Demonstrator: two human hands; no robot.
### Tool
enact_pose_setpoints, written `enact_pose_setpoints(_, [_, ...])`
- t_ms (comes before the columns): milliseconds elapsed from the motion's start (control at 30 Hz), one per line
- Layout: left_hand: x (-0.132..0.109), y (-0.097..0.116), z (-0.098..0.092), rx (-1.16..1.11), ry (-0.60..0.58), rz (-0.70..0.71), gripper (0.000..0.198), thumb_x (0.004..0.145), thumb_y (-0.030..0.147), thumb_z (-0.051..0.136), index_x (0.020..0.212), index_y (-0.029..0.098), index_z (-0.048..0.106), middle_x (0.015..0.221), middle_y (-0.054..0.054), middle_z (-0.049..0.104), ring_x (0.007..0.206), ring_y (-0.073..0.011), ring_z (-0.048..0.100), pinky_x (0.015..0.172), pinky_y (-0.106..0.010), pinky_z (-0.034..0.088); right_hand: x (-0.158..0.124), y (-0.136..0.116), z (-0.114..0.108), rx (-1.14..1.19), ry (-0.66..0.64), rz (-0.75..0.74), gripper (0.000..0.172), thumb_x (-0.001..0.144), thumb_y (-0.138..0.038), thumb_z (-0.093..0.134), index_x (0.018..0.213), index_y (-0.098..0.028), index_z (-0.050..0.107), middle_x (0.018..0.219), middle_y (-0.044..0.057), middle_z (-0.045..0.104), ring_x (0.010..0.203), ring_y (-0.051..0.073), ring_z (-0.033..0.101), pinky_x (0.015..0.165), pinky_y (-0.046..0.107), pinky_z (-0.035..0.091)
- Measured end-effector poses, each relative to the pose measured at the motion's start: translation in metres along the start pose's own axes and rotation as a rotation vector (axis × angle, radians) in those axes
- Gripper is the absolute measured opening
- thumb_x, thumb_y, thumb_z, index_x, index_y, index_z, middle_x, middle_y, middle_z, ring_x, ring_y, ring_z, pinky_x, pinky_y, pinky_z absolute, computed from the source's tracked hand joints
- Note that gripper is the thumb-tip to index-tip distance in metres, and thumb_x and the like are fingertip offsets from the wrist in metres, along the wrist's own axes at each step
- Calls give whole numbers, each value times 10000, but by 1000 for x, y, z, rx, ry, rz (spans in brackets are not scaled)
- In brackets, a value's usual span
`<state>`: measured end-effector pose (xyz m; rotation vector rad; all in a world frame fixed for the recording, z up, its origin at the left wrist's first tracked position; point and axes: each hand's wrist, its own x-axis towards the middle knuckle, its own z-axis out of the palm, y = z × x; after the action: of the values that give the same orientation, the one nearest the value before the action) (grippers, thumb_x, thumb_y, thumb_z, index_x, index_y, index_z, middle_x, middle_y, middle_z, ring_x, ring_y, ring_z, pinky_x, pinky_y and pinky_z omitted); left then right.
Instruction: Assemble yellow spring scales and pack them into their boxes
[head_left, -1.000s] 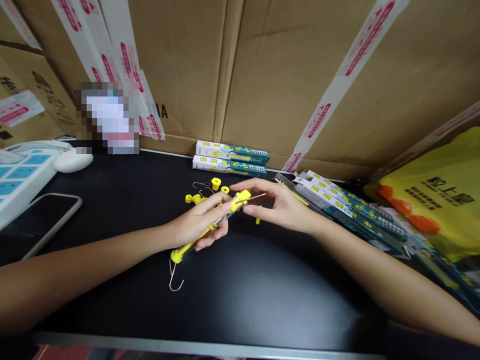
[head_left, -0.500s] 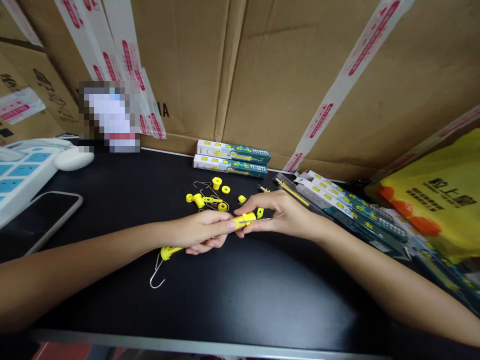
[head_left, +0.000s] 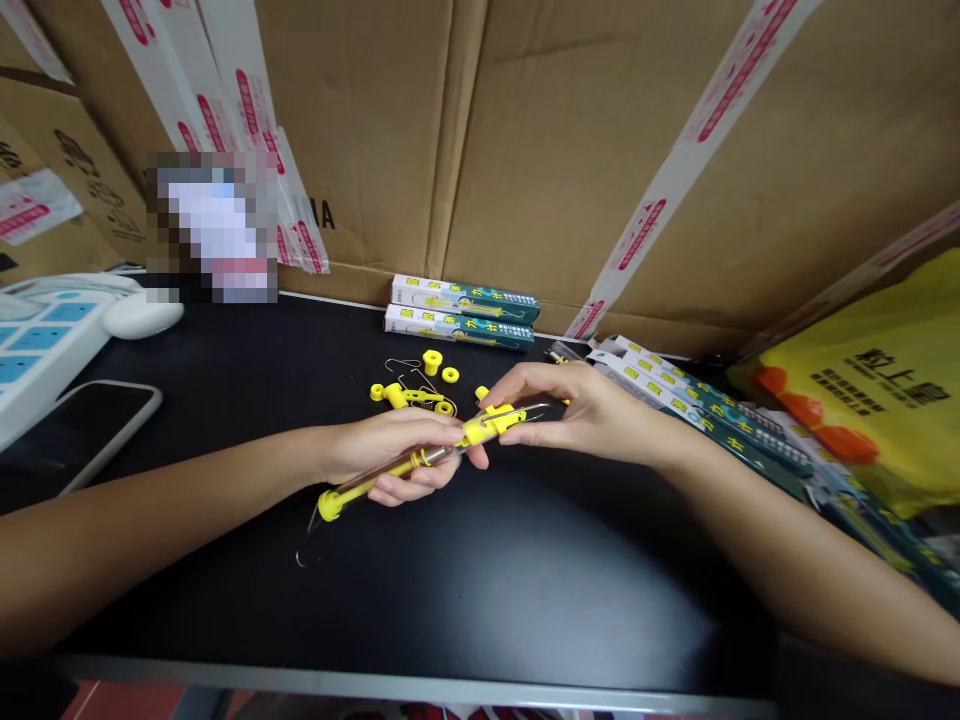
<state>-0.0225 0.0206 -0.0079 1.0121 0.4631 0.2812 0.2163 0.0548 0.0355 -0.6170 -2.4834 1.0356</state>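
A tubular spring scale [head_left: 375, 476] with a clear barrel and yellow end parts slants across both hands above the table. My left hand [head_left: 405, 445] is closed round its barrel, thumb on top. A yellow collar and a metal hook [head_left: 301, 552] stick out at the lower left end. At the upper right end, my right hand [head_left: 589, 408] pinches the yellow end piece [head_left: 491, 424], along which a bent wire loop [head_left: 536, 411] runs. Just behind the hands lie loose yellow parts: a flanged plug [head_left: 431, 362], a ring [head_left: 450, 375] and several wire hooks [head_left: 403, 363].
Two printed boxes [head_left: 459, 328] lie at the back against a large carton [head_left: 360, 150]. More boxes [head_left: 675, 400] and a yellow bag [head_left: 862, 390] are at right. On the left are a phone [head_left: 82, 430], a power strip [head_left: 56, 335] and a white rounded object [head_left: 142, 315].
The yellow end piece and its wire loop have turned and show more to the right. More of the clear barrel is visible below my left hand. My right fingers have shifted on the end piece.
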Motion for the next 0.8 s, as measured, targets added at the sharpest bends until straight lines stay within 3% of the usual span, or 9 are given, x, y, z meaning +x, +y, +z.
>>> enact_pose_setpoints(233, [-2,0,0,66,-43,-54,317,969,490,346,1038,216,491,545,91,409,278,-17,239,261,-110,326,0,-2,-2,-180,-16,-58,268,857,-372,654,1032,-169,659,967,46,718,861,162,669,753,251,497])
enact_pose_setpoints(333, [-1,-2,1,170,51,-10,334,948,531,377,1015,224,488,538,101,363,295,-9,211,262,-81,255,-1,1,0,-184,-36,-51,251,889,-361,616,1044,-164,620,969,43,704,845,150,658,744,246,487])
enact_pose_setpoints(600, [2,-8,10,467,323,117,343,948,521,393,989,195,492,571,93,369,347,-14,285,286,-77,263,-1,12,8,-161,0,-35,235,914,-356,580,1031,-153,583,947,52,678,811,145,647,721,248,483])
enact_pose_setpoints(800, [-1,-7,14,380,263,49,359,957,529,355,981,197,490,568,95,358,328,-13,265,272,-87,273,-3,14,12,-214,53,-94,221,892,-345,617,1001,-154,601,929,52,690,814,147,656,717,235,489])
